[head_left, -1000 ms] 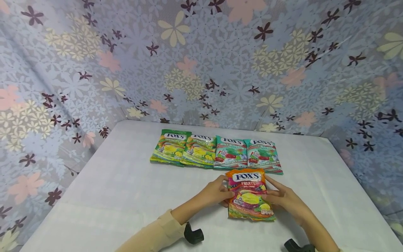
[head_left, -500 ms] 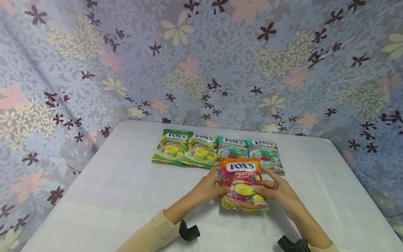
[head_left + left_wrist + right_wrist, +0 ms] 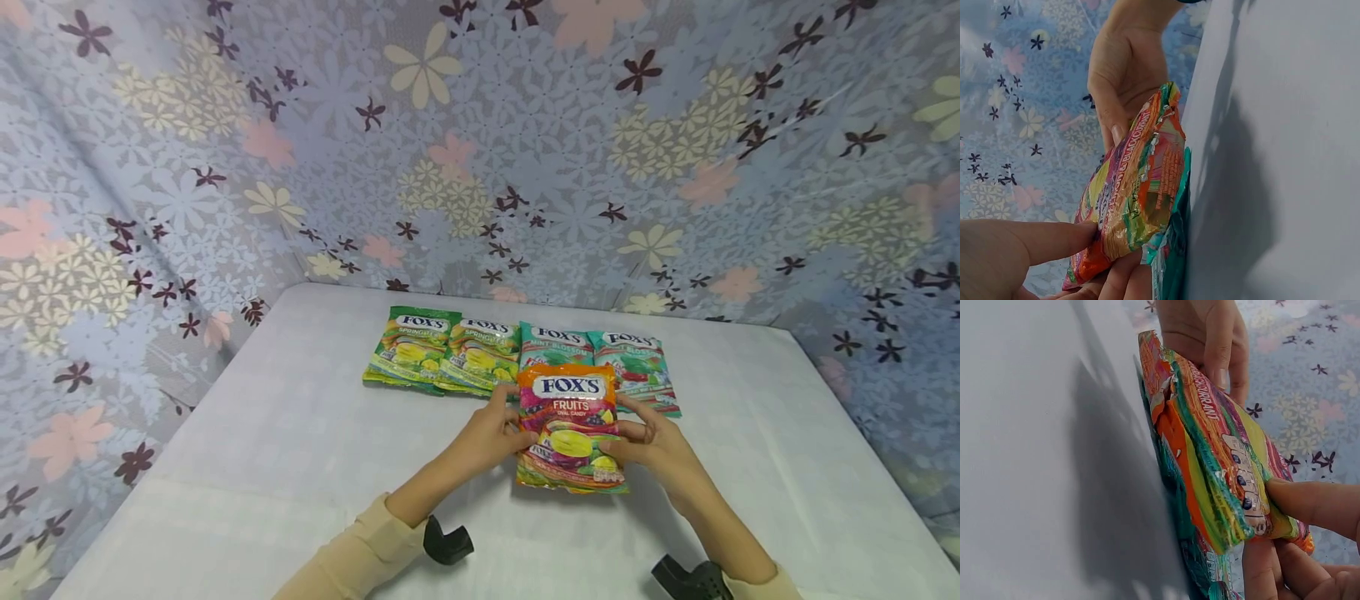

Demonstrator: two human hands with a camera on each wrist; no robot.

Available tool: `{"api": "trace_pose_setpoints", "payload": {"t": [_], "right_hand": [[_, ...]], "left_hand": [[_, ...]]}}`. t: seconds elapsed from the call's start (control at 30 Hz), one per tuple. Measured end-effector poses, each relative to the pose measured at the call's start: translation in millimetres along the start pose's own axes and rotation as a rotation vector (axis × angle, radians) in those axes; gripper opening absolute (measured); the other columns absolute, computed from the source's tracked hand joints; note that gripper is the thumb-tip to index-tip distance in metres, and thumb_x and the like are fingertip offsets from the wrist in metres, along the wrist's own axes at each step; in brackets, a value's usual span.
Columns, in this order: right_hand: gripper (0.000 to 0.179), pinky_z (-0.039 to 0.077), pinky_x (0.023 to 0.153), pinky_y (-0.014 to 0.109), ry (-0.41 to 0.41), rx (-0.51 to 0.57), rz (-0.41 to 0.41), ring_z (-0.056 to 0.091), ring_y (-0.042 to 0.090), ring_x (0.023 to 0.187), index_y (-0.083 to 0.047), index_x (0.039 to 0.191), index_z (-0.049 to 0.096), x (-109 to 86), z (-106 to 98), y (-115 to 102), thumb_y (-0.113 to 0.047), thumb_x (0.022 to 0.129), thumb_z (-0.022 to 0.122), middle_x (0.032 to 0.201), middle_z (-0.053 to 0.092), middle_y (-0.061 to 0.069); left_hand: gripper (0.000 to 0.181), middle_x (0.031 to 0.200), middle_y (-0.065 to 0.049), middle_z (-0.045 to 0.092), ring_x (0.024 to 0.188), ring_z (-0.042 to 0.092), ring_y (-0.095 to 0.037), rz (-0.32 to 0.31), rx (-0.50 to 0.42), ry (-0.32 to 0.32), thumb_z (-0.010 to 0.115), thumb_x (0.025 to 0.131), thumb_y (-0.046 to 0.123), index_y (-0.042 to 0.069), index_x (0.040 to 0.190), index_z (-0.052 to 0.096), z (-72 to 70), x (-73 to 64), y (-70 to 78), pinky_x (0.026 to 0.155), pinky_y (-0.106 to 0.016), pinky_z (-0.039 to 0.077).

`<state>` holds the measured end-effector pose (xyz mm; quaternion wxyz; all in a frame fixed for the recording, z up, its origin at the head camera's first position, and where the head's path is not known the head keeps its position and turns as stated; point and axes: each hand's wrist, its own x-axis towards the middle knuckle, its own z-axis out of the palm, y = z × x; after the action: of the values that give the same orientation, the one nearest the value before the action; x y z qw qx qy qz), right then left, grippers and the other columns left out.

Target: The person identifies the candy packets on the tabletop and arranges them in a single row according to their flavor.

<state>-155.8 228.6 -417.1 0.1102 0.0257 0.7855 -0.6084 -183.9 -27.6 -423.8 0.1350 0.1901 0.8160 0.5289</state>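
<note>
Between both hands is an orange and magenta bag of Fox's Fruits candy [image 3: 570, 408], its printed front facing up toward the head camera. My left hand [image 3: 487, 429] pinches its left edge, thumb on the front and fingers behind, as the left wrist view shows. On the opposite edge my right hand [image 3: 656, 446] pinches the same way, its thumb [image 3: 1316, 503] on the front. A shadow on the cloth suggests the bag is raised off the table. It covers the lower part of a teal Mint Blossom candy bag [image 3: 557, 343] behind it.
A second teal candy bag [image 3: 637, 367] lies at the right of the back row. Two green Spring Tea bags [image 3: 411, 346] lie at its left, edges overlapping. White cloth covers the table [image 3: 300, 450]; a floral curtain [image 3: 480, 167] stands behind.
Both hands have moved the fruits candy bag away from the person and slightly left, up to the back row. It now overlaps a teal bag in the head view.
</note>
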Motion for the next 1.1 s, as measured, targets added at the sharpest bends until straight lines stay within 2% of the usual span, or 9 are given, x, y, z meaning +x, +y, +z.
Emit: {"api": "trace_pose_setpoints", "payload": {"t": [0.17,0.37,0.57,0.7,0.93,1.1], "right_hand": [[0.078,0.049,0.083,0.029,0.005,-0.03,-0.017,0.063,0.017,0.104,0.001,0.148,0.032,-0.3,2.8,-0.4,-0.016,0.085,0.075,0.132,0.055,0.023],[0.074,0.05,0.078,0.032,0.013,-0.037,-0.043,0.06,0.018,0.097,0.001,0.145,0.036,-2.1,3.5,-2.9,-0.013,0.084,0.075,0.124,0.062,0.018],[0.074,0.05,0.075,0.033,0.046,-0.055,-0.039,0.057,0.019,0.094,0.001,0.144,0.038,-3.2,3.8,-2.9,-0.013,0.083,0.076,0.118,0.065,0.015],[0.073,0.05,0.076,0.032,0.056,-0.061,-0.045,0.06,0.019,0.096,0.0,0.144,0.039,-3.0,3.3,-2.2,-0.013,0.083,0.076,0.12,0.064,0.016],[0.07,0.051,0.078,0.029,0.064,-0.055,-0.055,0.064,0.017,0.1,0.0,0.142,0.04,-2.3,1.0,-0.8,-0.014,0.084,0.076,0.125,0.061,0.02],[0.068,0.049,0.082,0.028,0.065,-0.06,-0.04,0.063,0.02,0.105,-0.001,0.142,0.041,-2.2,0.2,0.0,-0.015,0.085,0.075,0.127,0.06,0.02]], "left_hand": [[0.062,0.103,-0.01,0.068,0.073,0.065,-0.011,0.023,0.031,0.005,0.067,0.092,0.016,0.003,0.14,0.03,-2.8,-0.1,-0.3,0.064,-0.029,0.048],[0.065,0.105,-0.012,0.067,0.072,0.066,-0.011,0.03,0.047,0.008,0.068,0.092,0.017,0.003,0.142,0.029,-4.4,-1.2,0.0,0.066,-0.03,0.049],[0.065,0.102,-0.01,0.067,0.069,0.064,-0.011,0.037,0.065,0.014,0.068,0.092,0.018,0.007,0.143,0.03,-4.5,-0.8,-0.6,0.061,-0.03,0.048],[0.063,0.098,-0.006,0.067,0.068,0.064,-0.011,0.049,0.068,0.017,0.067,0.093,0.018,0.008,0.144,0.031,-4.7,-0.3,-0.9,0.059,-0.029,0.048],[0.061,0.102,-0.008,0.068,0.076,0.067,-0.023,0.073,0.067,0.019,0.064,0.094,0.011,0.009,0.145,0.032,-4.9,-1.3,-0.2,0.062,-0.03,0.048],[0.06,0.103,-0.009,0.068,0.077,0.067,-0.022,0.08,0.067,0.02,0.065,0.093,0.008,0.012,0.144,0.034,-4.6,-1.8,-1.1,0.065,-0.031,0.049]]}}
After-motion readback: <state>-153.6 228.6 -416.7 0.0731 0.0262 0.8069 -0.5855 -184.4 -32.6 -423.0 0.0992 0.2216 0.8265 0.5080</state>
